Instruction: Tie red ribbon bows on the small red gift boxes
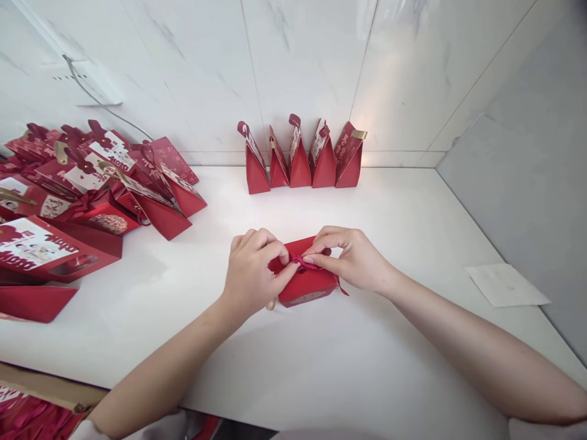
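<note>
A red gift box (306,289) with a round pale print on its near side rests on the white table between my hands. Across its top runs a dark pink ribbon (306,264), gathered at the middle. My left hand (257,269) pinches the ribbon from the left, thumb against forefinger. From the right, my right hand (351,256) pinches the same ribbon between thumb and fingers. One ribbon end hangs past the box's right side. A small gold-coloured piece (271,304) shows beneath my left wrist.
Several upright red gift boxes (300,168) stand in a row by the tiled wall. A heap of red gift boxes (101,177) fills the table's left. White paper (507,285) lies at the right edge. At lower left, a cardboard carton (50,385) holds more red items.
</note>
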